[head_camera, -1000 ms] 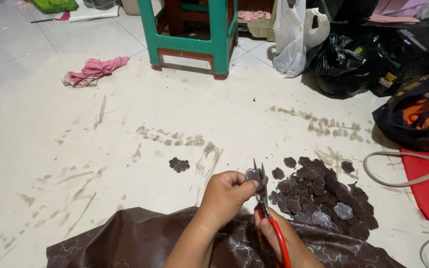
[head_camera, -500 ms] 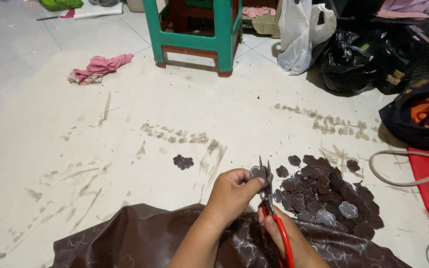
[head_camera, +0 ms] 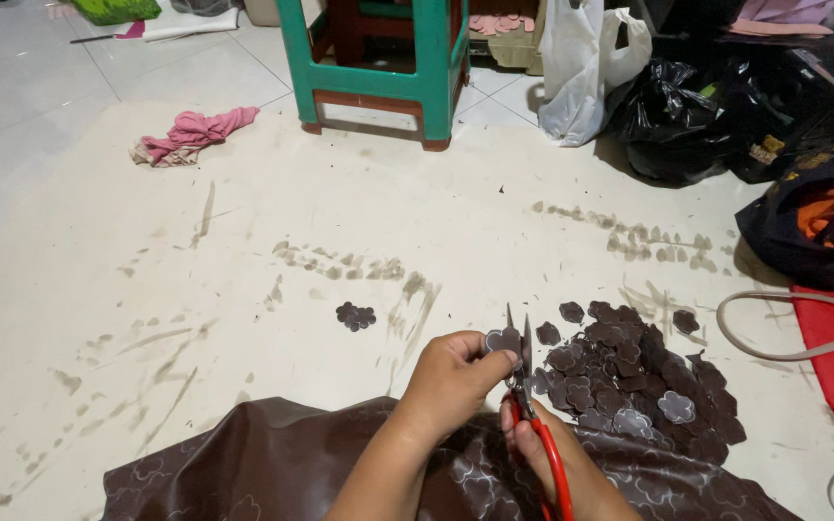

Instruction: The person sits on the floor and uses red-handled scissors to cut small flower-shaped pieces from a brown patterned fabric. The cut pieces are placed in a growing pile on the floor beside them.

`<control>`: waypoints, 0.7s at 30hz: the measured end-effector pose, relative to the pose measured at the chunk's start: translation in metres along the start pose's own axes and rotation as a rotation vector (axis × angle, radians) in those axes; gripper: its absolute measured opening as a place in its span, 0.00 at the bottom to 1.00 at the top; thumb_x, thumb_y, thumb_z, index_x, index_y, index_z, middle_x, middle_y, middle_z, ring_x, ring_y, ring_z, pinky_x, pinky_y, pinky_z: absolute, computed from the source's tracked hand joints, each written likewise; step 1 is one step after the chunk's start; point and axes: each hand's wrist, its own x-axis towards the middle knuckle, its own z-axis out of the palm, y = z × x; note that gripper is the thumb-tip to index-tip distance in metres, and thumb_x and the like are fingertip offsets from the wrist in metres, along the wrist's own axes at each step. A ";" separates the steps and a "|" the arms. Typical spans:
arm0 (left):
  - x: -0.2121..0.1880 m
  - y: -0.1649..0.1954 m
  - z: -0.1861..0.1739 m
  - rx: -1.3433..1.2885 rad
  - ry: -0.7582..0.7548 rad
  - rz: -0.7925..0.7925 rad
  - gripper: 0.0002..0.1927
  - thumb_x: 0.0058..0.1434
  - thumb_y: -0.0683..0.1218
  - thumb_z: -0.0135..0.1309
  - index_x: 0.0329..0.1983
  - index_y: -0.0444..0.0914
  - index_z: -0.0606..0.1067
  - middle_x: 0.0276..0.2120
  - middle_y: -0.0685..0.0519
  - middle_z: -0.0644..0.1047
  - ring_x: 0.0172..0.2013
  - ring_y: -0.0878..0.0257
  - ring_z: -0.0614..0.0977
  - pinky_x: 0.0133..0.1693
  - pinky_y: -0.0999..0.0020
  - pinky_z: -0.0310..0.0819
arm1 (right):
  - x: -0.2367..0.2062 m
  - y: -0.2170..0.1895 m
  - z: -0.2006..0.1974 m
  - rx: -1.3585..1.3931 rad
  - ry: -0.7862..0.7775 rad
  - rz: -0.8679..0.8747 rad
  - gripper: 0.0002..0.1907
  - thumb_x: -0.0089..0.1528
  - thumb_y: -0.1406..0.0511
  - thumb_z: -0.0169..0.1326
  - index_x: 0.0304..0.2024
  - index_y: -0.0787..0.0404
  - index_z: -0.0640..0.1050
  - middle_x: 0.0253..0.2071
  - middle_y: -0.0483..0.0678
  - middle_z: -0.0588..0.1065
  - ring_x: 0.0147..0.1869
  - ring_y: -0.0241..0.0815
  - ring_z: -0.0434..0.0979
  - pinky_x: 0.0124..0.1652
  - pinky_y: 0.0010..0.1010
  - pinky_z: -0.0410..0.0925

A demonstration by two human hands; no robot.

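Cream floor mat (head_camera: 359, 222), marked with smudged prints, serves as the reference surface. At its far edge stands a green stool (head_camera: 378, 58); beside the stool, a white plastic bag (head_camera: 581, 77) and black bags (head_camera: 687, 125). Dark brown patterned sheet (head_camera: 272, 463) covers the mat's near edge. On the mat's right part lies a heap of cut flower-shaped pieces (head_camera: 639, 376); one stray piece (head_camera: 355, 315) lies toward the centre. Above the sheet, the left hand (head_camera: 451, 381) pinches a small cut-out (head_camera: 502, 340); the right hand (head_camera: 542, 453) grips red-handled scissors (head_camera: 525, 386), blades nearly closed against the cut-out.
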 end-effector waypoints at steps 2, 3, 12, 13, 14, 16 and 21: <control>0.000 0.000 -0.001 -0.025 -0.002 0.016 0.08 0.59 0.43 0.59 0.34 0.33 0.82 0.27 0.54 0.82 0.27 0.73 0.77 0.31 0.76 0.72 | 0.001 0.000 -0.003 -0.044 0.003 -0.008 0.26 0.66 0.45 0.42 0.42 0.61 0.71 0.34 0.44 0.65 0.38 0.37 0.63 0.39 0.30 0.62; 0.000 -0.001 -0.001 -0.038 -0.002 0.022 0.08 0.59 0.43 0.58 0.35 0.33 0.82 0.28 0.54 0.82 0.28 0.73 0.78 0.32 0.76 0.72 | 0.000 0.001 -0.004 -0.066 0.004 -0.010 0.26 0.66 0.45 0.41 0.42 0.60 0.71 0.34 0.43 0.65 0.38 0.36 0.63 0.39 0.29 0.62; 0.008 -0.007 -0.003 -0.068 0.043 0.080 0.06 0.60 0.41 0.59 0.38 0.32 0.78 0.28 0.55 0.81 0.27 0.73 0.78 0.31 0.79 0.73 | 0.002 0.008 -0.009 -0.100 -0.051 -0.041 0.27 0.66 0.43 0.41 0.40 0.60 0.69 0.30 0.44 0.62 0.35 0.38 0.61 0.35 0.30 0.59; 0.008 -0.007 -0.003 -0.050 0.035 0.056 0.06 0.60 0.41 0.59 0.38 0.33 0.78 0.27 0.55 0.80 0.26 0.73 0.78 0.30 0.78 0.72 | 0.003 0.009 -0.009 -0.065 -0.045 -0.043 0.27 0.66 0.43 0.41 0.41 0.60 0.70 0.32 0.44 0.63 0.36 0.37 0.62 0.37 0.30 0.61; 0.008 -0.008 -0.004 -0.033 0.028 0.032 0.06 0.61 0.41 0.59 0.38 0.33 0.78 0.27 0.54 0.80 0.25 0.72 0.77 0.29 0.78 0.72 | 0.003 0.010 -0.008 -0.029 -0.039 -0.045 0.27 0.65 0.43 0.42 0.43 0.60 0.70 0.33 0.44 0.65 0.38 0.37 0.64 0.39 0.30 0.62; 0.008 -0.009 -0.004 -0.061 0.002 0.010 0.05 0.61 0.40 0.59 0.38 0.33 0.77 0.27 0.53 0.80 0.25 0.71 0.78 0.29 0.77 0.72 | 0.003 0.012 -0.006 0.034 -0.038 -0.055 0.29 0.65 0.43 0.43 0.45 0.62 0.71 0.36 0.45 0.67 0.40 0.37 0.66 0.43 0.30 0.65; 0.006 -0.010 -0.002 -0.231 -0.114 -0.033 0.04 0.60 0.39 0.57 0.36 0.33 0.75 0.25 0.51 0.79 0.20 0.67 0.77 0.25 0.73 0.73 | 0.003 0.013 0.000 0.178 0.023 -0.016 0.34 0.61 0.44 0.43 0.59 0.59 0.69 0.43 0.46 0.70 0.45 0.38 0.69 0.46 0.33 0.67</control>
